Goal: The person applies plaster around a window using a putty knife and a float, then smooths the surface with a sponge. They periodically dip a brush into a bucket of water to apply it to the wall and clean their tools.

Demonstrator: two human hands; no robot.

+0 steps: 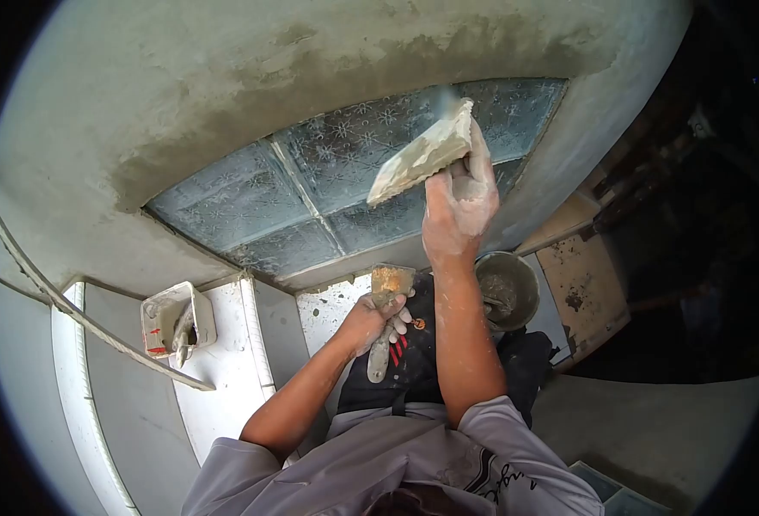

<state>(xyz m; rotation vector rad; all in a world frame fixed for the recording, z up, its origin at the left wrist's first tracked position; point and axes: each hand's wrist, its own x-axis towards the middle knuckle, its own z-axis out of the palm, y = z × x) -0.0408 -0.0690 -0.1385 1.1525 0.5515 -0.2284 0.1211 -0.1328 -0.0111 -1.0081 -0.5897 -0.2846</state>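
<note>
Plaster-smeared board (422, 156) is tilting in front of the window (306, 185), the right hand (461, 202) pinching its edge; the left hand (371, 325) is gripping a scraper (391, 280) over dark trousers (414, 374).

"What is raised near 12 o'clock?"
"A flat, pale, rectangular plate (421, 162) with a notched lower edge, plaster-smeared, gripped in the right hand (461, 202) and slanting from 8 toward 2 o'clock."
"And near the centre?"
"A grey-handled scraper with a squarish blade (391, 279), stained orange-brown, gripped in the left hand (371, 322), blade toward 12, handle toward 6."
</note>
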